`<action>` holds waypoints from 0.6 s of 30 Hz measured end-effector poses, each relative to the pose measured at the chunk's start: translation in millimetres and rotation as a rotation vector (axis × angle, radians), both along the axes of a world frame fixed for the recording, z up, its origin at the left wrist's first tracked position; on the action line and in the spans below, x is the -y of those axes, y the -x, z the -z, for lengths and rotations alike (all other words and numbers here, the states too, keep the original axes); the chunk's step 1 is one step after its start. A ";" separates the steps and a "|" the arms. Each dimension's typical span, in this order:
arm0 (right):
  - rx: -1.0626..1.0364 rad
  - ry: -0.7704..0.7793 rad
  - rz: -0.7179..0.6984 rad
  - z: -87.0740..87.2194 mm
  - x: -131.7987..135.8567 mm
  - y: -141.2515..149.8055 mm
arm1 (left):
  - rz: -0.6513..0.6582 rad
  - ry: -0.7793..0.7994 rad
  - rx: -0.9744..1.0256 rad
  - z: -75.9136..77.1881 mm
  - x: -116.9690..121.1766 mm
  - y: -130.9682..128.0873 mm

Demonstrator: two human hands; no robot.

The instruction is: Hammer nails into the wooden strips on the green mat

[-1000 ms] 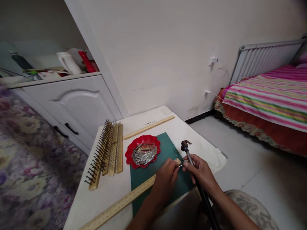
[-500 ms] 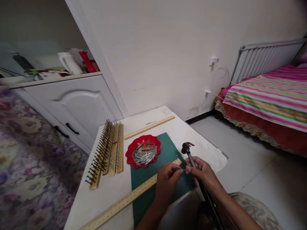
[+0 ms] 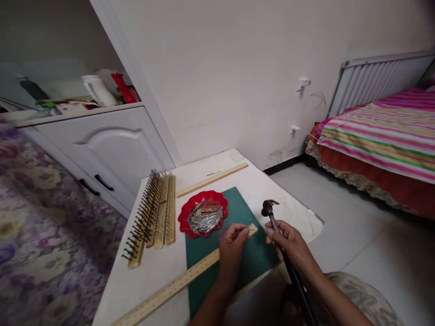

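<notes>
My right hand (image 3: 289,243) is wrapped around the dark handle of a claw hammer (image 3: 268,208), its head raised over the right side of the table. Between the pinched fingers of my left hand (image 3: 233,244) is a thin nail (image 3: 250,228), just above the far end of a wooden strip (image 3: 183,281) dotted with rows of small holes. That strip lies slantwise across a green mat (image 3: 240,206), partly covered by my left hand. Beyond the hand, a red scalloped dish (image 3: 183,212) holds many loose silver nails (image 3: 205,219).
Several wooden strips with upright nails (image 3: 149,213) stand along the left of the white table (image 3: 152,276). A bare strip (image 3: 212,180) lies behind the dish. A white cabinet (image 3: 112,149) is at left, a bed (image 3: 384,136) at right.
My left hand has drawn away from my right and brought the nail over the strip's end. My right hand and the hammer have shifted slightly right.
</notes>
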State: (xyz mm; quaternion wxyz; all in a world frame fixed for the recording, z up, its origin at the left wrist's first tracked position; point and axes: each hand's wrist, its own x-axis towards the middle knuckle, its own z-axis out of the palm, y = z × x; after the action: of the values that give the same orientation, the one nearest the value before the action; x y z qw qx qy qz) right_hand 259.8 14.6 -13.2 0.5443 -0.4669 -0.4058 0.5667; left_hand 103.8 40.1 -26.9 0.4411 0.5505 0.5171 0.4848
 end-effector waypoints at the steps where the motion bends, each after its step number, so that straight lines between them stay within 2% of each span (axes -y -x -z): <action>1: 0.007 -0.002 0.003 -1.2 -0.1 -2.0 | -0.004 -0.026 -0.083 0.3 -4.0 2.9; 7: 0.028 -0.004 -0.002 -0.8 0.4 -8.7 | 0.038 -0.207 -0.419 7.6 -15.9 2.8; 18: 0.023 -0.017 -0.023 -3.1 3.0 -6.2 | 0.045 -0.225 -0.633 9.1 -19.0 -4.1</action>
State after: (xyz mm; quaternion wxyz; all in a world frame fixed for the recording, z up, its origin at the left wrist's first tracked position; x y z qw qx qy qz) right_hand 266.0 11.6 -10.1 0.5369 -0.4640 -0.4222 0.5641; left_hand 107.9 59.0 -36.0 0.2056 0.7303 0.5593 0.3340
